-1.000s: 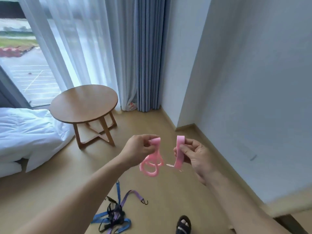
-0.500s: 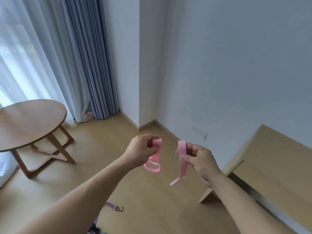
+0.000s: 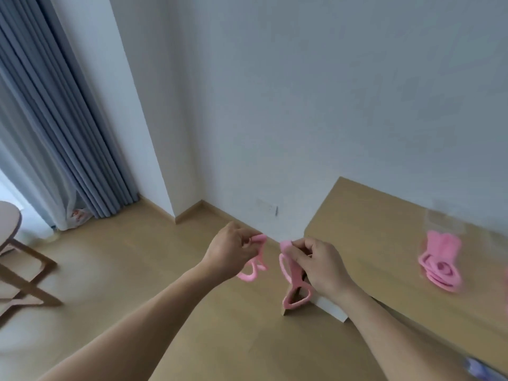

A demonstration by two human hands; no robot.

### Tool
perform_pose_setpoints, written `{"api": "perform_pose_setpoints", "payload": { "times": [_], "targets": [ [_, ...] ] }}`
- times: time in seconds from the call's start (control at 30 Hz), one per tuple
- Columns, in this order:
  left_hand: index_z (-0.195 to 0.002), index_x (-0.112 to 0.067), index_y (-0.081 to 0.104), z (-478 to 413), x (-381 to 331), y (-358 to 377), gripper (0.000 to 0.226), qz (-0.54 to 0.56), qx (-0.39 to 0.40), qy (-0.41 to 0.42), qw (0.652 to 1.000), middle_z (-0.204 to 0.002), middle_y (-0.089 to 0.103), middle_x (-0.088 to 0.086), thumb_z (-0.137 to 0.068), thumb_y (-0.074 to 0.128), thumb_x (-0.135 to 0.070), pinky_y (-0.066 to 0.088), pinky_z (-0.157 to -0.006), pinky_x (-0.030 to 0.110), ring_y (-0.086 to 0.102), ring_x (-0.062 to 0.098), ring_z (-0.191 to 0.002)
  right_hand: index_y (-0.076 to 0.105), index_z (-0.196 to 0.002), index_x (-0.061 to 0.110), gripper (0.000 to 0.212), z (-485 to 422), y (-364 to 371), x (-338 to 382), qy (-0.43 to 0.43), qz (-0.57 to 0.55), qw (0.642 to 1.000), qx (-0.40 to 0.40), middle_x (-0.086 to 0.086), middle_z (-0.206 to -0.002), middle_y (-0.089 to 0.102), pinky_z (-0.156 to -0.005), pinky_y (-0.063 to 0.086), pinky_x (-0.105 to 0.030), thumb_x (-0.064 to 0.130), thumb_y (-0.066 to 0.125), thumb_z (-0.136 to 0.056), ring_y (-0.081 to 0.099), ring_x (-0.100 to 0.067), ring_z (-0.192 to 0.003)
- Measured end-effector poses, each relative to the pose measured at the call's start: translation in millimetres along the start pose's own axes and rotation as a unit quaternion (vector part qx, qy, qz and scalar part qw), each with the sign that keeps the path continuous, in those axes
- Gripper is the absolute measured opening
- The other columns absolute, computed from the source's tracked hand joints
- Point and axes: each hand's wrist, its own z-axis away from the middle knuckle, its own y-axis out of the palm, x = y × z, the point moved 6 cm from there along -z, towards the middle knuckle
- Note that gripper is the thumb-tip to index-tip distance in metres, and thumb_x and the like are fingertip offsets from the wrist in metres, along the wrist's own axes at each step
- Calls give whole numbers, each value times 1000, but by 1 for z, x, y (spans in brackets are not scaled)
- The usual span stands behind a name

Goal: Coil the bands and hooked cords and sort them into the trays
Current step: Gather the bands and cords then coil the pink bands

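My left hand [image 3: 232,250] pinches a pink band [image 3: 257,259] whose loops hang below the fingers. My right hand [image 3: 320,266] pinches a second pink band [image 3: 292,284], which dangles in loops over the corner of the wooden desk [image 3: 365,243]. The two hands are level and a short gap apart, in the air above the floor. On the desk to the right lies a pile of coiled pink bands [image 3: 441,266], blurred; a clear tray seems to surround it, but I cannot tell its edges.
A white wall and its corner column stand straight ahead. Blue-grey curtains [image 3: 55,133] hang at the left. Part of a round wooden side table [image 3: 16,257] shows at the left edge. A bluish blurred thing [image 3: 479,367] lies at the desk's near right.
The view has swung right: bed, window and the cords on the floor have left the frame, the desk and pink pile have come in. Both hands still hold their pink bands, now nearer the desk.
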Motion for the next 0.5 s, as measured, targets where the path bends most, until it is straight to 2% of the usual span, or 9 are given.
{"api": "perform_pose_setpoints", "payload": {
  "times": [0.07,0.13,0.2,0.23,0.3,0.37,0.43,0.5],
  "targets": [
    [-96,-24,77,-9,-20,25,14,-6,7,-6,1000,-82,50,-16,-90,65,-26,39,-63,16,52,-2,-72,70,-79,23,41,9,-31,-12,-31,9,999,-34,12,-77,62,-65,40,-9,61,55,-83,55,-2,-77],
    [-107,-27,75,-17,-42,51,19,-1,27,-6,1000,-102,54,-16,-90,65,-28,39,-73,14,55,0,-90,71,-82,20,54,20,-61,-21,-58,20,996,-65,16,-97,53,-77,35,-3,69,48,-77,46,1,-101],
    [-107,-26,73,-24,-67,77,19,23,49,2,999,-107,62,-19,-91,65,-24,45,-74,15,61,5,-92,70,-85,22,53,31,-90,-34,-53,-2,995,-85,22,-118,48,-86,33,-3,69,48,-76,38,6,-118],
    [-103,-28,73,-26,-80,90,16,41,62,5,997,-100,66,-21,-91,64,-21,47,-69,13,64,5,-84,69,-85,26,45,37,-104,-40,-47,-30,994,-92,23,-118,53,-86,37,-4,66,50,-78,45,8,-117],
    [-94,-31,70,-30,-105,115,16,73,88,15,993,-82,71,-16,-91,63,-17,45,-58,9,61,-1,-65,66,-82,31,32,50,-130,-50,-36,-91,988,-118,21,-95,68,-72,46,-6,61,55,-80,62,6,-90],
    [-89,-33,69,-32,-128,138,19,92,102,26,990,-77,72,-10,-90,63,-16,45,-57,11,58,-1,-60,66,-82,31,32,62,-158,-61,-34,-80,981,-173,18,-82,70,-65,46,-9,62,57,-79,63,3,-74],
    [-89,-36,68,-34,-147,159,20,110,114,33,987,-79,73,-3,-91,64,-16,46,-59,17,57,6,-62,66,-83,31,31,74,-182,-71,-30,-75,975,-206,18,-80,69,-64,46,-13,61,58,-78,61,1,-71],
    [-91,-38,67,-36,-162,175,22,123,118,45,984,-76,71,-6,-92,65,-16,43,-56,13,55,3,-59,65,-83,33,33,86,-202,-82,-22,-72,973,-217,21,-80,69,-63,47,-13,64,58,-75,61,3,-70]
  ]
}}
